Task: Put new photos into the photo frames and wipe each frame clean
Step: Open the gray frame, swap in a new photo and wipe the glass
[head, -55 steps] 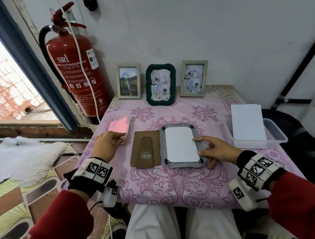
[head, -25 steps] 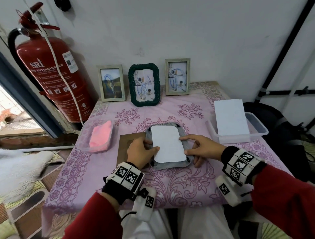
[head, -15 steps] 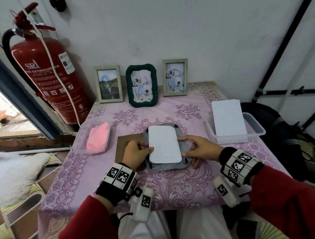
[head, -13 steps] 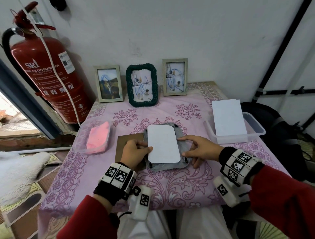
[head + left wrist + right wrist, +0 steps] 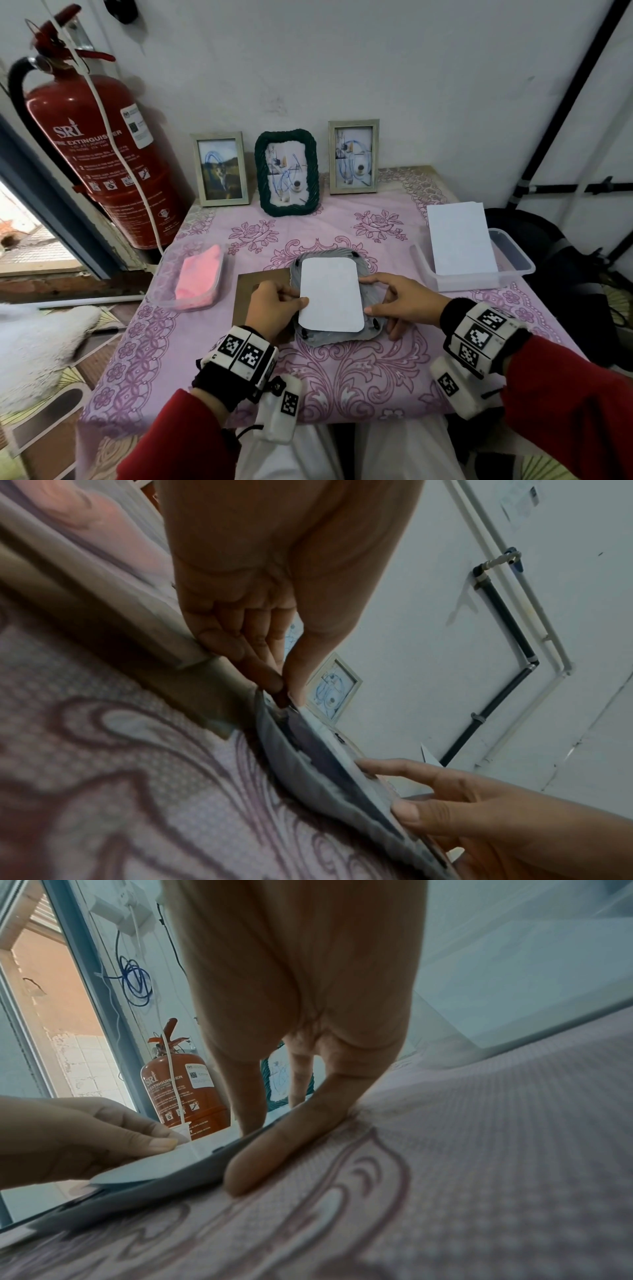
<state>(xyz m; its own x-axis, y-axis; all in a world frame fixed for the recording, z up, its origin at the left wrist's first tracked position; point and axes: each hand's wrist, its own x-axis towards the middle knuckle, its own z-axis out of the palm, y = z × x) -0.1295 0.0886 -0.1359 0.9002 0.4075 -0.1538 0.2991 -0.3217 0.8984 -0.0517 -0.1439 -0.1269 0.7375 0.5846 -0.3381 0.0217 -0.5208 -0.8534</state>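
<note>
A grey photo frame [image 5: 372, 295] lies face down on the pink tablecloth. A white photo [image 5: 330, 294], blank side up, sits on its back opening. My left hand [image 5: 303, 301] pinches the photo's left edge between thumb and fingers; the left wrist view shows that pinch [image 5: 284, 693] with the edge lifted a little off the frame [image 5: 308, 772]. My right hand [image 5: 364, 296] is open, its straight fingers [image 5: 291, 1137] resting along the frame's right side. The brown backing board [image 5: 248, 284] lies left of the frame, partly under my left hand.
A clear tub with a pink cloth [image 5: 198, 277] sits at the left. Another clear tub [image 5: 513, 260] at the right holds white photo sheets [image 5: 459, 236]. Three framed photos [image 5: 287, 173] stand against the wall. A red fire extinguisher [image 5: 102, 154] stands beyond the table's left edge.
My left hand came over from the pink cloth to the photo's left edge and took hold of it. The edge has since been lifted slightly. My right hand stayed on the frame's right side.
</note>
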